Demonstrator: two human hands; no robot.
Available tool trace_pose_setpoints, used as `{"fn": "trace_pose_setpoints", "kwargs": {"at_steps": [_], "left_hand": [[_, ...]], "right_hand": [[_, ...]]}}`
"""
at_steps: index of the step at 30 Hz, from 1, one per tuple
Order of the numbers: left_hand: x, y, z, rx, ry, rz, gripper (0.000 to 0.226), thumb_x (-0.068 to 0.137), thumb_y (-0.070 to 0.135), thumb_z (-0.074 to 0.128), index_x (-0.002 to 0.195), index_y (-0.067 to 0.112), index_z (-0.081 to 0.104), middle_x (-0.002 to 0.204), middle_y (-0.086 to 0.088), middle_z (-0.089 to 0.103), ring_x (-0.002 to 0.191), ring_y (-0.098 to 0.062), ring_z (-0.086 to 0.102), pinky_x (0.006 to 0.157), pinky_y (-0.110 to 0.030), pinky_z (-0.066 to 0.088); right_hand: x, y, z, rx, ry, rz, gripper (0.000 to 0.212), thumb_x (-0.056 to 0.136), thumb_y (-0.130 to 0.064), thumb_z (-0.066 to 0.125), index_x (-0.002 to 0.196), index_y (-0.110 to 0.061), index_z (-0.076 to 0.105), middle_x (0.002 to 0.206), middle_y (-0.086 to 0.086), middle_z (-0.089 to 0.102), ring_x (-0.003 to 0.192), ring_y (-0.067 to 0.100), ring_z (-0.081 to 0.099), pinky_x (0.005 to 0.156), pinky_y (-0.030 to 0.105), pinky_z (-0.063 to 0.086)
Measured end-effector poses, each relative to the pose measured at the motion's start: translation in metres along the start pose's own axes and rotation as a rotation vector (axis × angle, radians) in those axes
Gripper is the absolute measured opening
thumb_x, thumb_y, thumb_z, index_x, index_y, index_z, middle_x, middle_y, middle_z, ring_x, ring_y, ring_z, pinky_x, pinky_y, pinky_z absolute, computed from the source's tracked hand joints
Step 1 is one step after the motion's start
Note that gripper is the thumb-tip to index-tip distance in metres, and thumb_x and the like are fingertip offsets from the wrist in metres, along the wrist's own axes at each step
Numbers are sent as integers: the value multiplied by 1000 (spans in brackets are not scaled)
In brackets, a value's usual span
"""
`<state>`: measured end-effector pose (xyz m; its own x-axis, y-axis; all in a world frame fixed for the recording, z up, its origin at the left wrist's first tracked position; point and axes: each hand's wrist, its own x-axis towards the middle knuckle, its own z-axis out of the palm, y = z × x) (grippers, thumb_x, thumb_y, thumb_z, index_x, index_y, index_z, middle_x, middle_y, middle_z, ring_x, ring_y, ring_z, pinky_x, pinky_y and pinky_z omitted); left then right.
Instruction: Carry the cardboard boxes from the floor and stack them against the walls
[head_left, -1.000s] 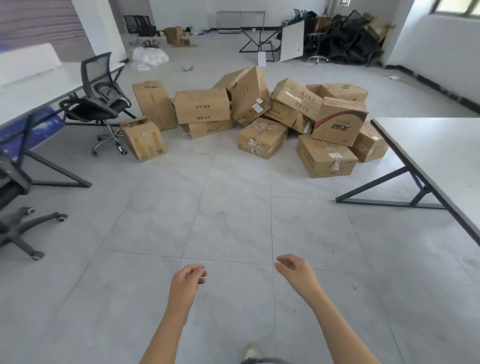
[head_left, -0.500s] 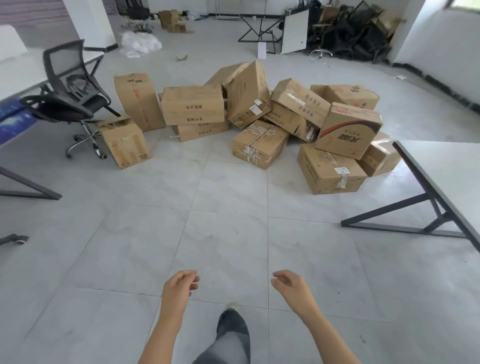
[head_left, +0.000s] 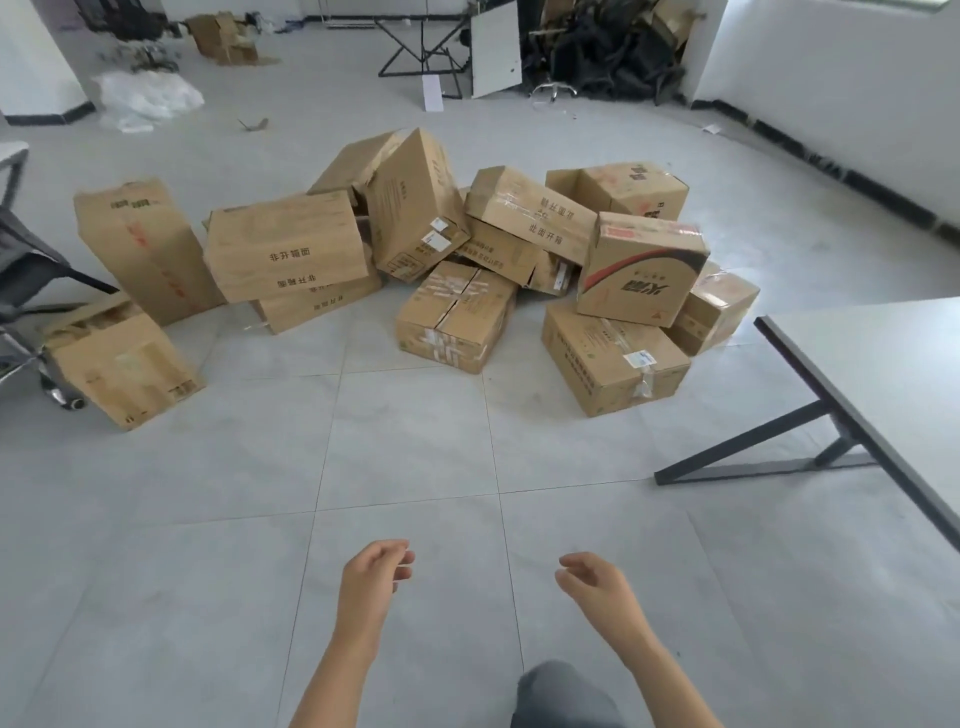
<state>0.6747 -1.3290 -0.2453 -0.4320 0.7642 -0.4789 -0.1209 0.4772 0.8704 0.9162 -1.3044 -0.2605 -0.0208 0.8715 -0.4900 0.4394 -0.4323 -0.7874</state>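
Closer to the cardboard boxes (head_left: 452, 317) than a moment earlier; dead ahead, well apart from left hand (head_left: 371, 574) and right hand (head_left: 597, 582) alike; both loosely curled, empty.

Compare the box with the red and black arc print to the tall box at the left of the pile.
The arc-print box sits tilted on a lower box; the tall box stands on end on the floor. The arc-print box looks roughly cubic; the tall box is narrow. The arc-print box carries a bold graphic; the tall box has red lettering down its side. Both are brown cardboard.
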Motion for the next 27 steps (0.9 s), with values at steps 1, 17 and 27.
{"fn": "trace_pose_setpoints", "kwargs": {"at_steps": [1, 17, 27], "left_hand": [[14, 5, 13, 10, -9, -7, 17, 92, 6, 53, 80, 9, 65, 81, -8, 65, 72, -21, 58, 68, -27, 41], [195, 132, 217, 42, 9, -3, 16, 92, 8, 53, 81, 8, 64, 83, -9, 65, 74, -20, 58, 68, -27, 43], [351, 199, 269, 3, 100, -56, 14, 93, 9, 52, 85, 7, 63, 86, -10, 65, 77, -22, 59, 69, -27, 43]], "right_hand": [[16, -2, -8, 1, 3, 7, 12, 89, -17, 58, 101, -20, 57, 101, 2, 63, 94, 13, 58, 79, 19, 39], [286, -99, -157, -24, -32, -28, 17, 91, -17, 56, 108, -15, 58, 93, -1, 60, 82, 6, 56, 65, 10, 42], [456, -178, -193, 19, 21, -38, 15, 90, -12, 57, 105, -14, 58, 94, 1, 60, 86, 12, 56, 65, 11, 40]]}}
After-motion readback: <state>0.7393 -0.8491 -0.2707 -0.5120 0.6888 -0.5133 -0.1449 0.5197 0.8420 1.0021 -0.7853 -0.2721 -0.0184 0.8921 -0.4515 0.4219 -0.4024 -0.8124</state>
